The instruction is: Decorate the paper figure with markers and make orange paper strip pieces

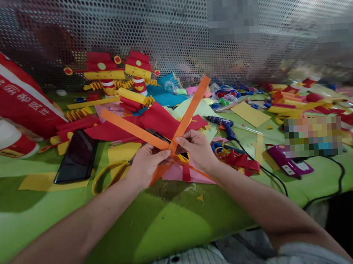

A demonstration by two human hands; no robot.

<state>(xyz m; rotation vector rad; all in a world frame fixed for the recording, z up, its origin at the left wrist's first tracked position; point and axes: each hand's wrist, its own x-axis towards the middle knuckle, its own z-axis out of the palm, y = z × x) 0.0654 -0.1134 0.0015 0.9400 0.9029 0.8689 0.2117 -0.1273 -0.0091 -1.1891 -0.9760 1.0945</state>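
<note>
Two orange paper strips (193, 107) cross in a V between my hands, just above the near part of the table. My left hand (147, 161) pinches them near the crossing, from the left side. From the right, my right hand (195, 146) also pinches the strips close to that crossing. Beneath my hands lie pink paper (197, 176) and more orange paper, partly hidden. Yellow-handled scissors (112, 175) rest beside my left wrist. Red paper (159, 119) lies behind the strips.
A black phone (76, 156) and a white-and-red cup (9, 138) are on the left. Two red-and-yellow paper figures (107, 74) stand at the back. A blue glue gun (224, 125), its cord and a purple device (288, 161) lie on the right of the green table (159, 236).
</note>
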